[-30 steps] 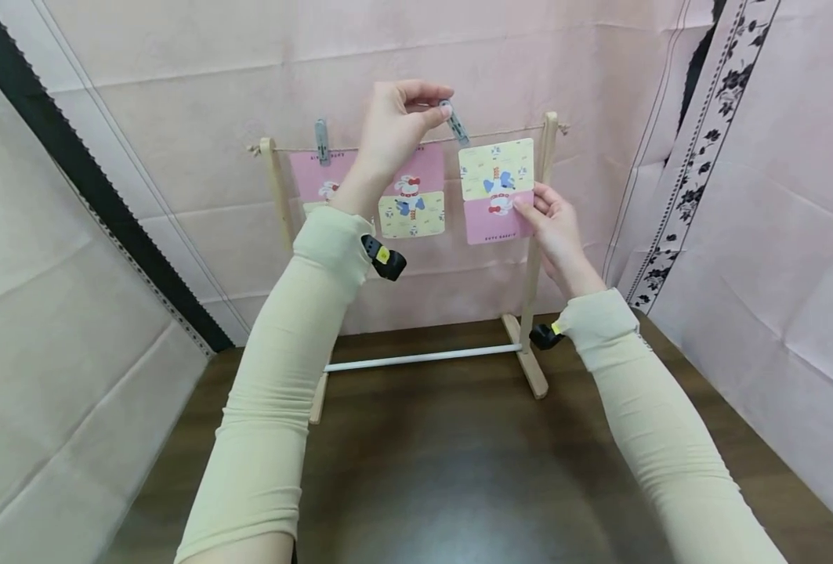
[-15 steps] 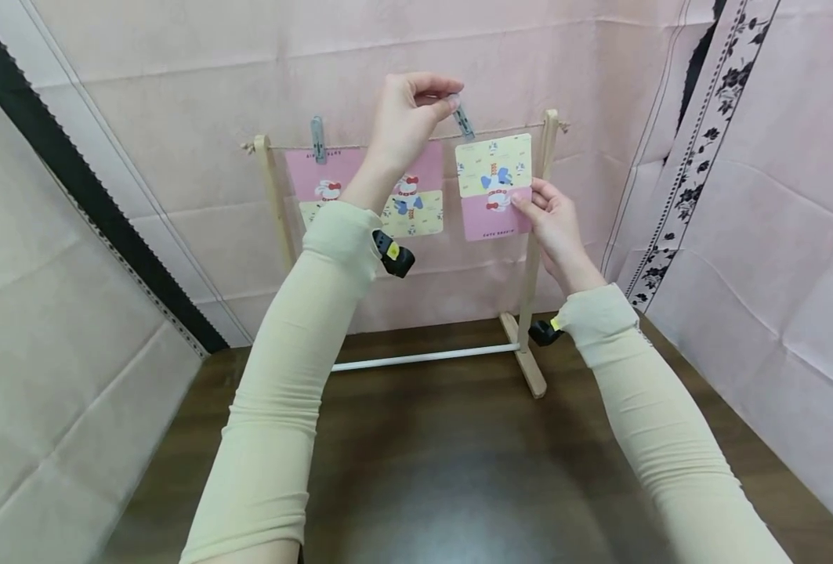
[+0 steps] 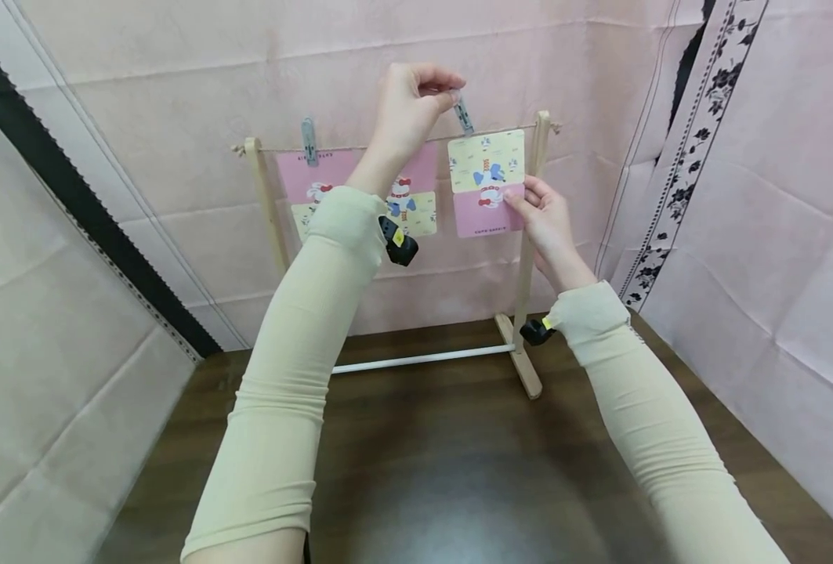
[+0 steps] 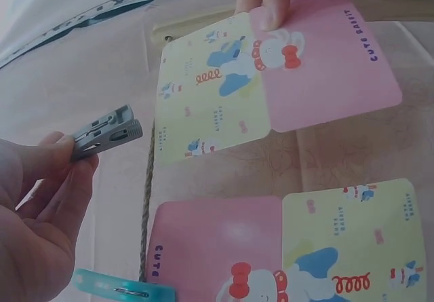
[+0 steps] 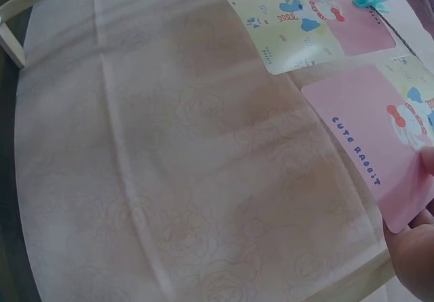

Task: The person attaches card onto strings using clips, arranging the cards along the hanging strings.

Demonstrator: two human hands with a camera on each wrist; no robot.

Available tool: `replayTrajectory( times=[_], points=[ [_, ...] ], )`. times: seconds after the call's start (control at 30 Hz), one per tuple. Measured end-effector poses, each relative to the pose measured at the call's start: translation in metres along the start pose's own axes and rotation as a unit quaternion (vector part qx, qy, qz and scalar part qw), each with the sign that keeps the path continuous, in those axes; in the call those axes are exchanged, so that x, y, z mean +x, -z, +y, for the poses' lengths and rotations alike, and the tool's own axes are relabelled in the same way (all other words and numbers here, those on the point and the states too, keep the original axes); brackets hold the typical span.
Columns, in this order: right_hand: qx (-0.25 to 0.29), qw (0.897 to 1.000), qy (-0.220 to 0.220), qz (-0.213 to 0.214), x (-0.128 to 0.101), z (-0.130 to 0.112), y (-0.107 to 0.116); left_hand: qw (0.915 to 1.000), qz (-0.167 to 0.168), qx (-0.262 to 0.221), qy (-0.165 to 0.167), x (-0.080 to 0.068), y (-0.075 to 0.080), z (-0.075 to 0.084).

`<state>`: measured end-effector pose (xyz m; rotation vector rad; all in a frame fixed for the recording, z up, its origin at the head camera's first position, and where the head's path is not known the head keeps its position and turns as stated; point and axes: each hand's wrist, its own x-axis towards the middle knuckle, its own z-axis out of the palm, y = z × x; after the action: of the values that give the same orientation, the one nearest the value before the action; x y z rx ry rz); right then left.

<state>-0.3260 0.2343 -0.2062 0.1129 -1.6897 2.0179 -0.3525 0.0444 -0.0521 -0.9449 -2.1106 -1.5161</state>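
In the head view my left hand (image 3: 411, 106) pinches a grey clothespin (image 3: 462, 116) by its upper end, just above the line. The left wrist view shows the clothespin (image 4: 107, 134) a small gap from the card's edge. My right hand (image 3: 548, 218) pinches a yellow-and-pink rabbit card (image 3: 487, 213) at its right side, yellow half up, near the rope (image 4: 148, 200). "CUTE RABBIT" is printed on the card (image 5: 359, 132), legible in the right wrist view. Two similar cards hang to the left; one card (image 3: 416, 211) is partly covered by my left forearm.
A wooden rack holds the line between its left post (image 3: 266, 200) and right post (image 3: 533, 204). Its white bar (image 3: 423, 359) runs low above the dark table (image 3: 430, 470). A clothespin (image 3: 309, 141) grips the leftmost card; a teal clothespin (image 4: 125, 287) grips the neighbouring card.
My left hand has risen slightly with the clothespin. The card in my right hand has come up a little too, its top edge closer to the line. Both grips stay the same.
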Motion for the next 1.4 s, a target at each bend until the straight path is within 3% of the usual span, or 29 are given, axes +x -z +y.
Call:
replayTrajectory(
  times=[0.17,0.4,0.8,1.1,1.4],
  points=[
    [0.005,1.000,0.006,-0.001,0.002,0.004,-0.006,0.9999,0.001,0.003,0.010,0.003,0.000,-0.002],
    [0.022,1.000,0.018,0.010,0.004,0.006,-0.007,0.9993,-0.024,0.027,0.002,0.007,-0.006,0.003],
    [0.037,0.999,0.025,-0.004,0.004,0.001,-0.008,0.9980,-0.059,0.024,0.003,0.011,-0.010,0.005],
    [0.036,0.999,0.021,-0.005,0.000,0.004,-0.009,0.9943,-0.093,0.040,0.035,0.011,-0.017,0.008],
    [0.044,0.999,0.021,0.005,0.000,0.007,-0.007,0.9902,-0.122,0.052,0.043,0.012,-0.024,0.004]
  ],
)
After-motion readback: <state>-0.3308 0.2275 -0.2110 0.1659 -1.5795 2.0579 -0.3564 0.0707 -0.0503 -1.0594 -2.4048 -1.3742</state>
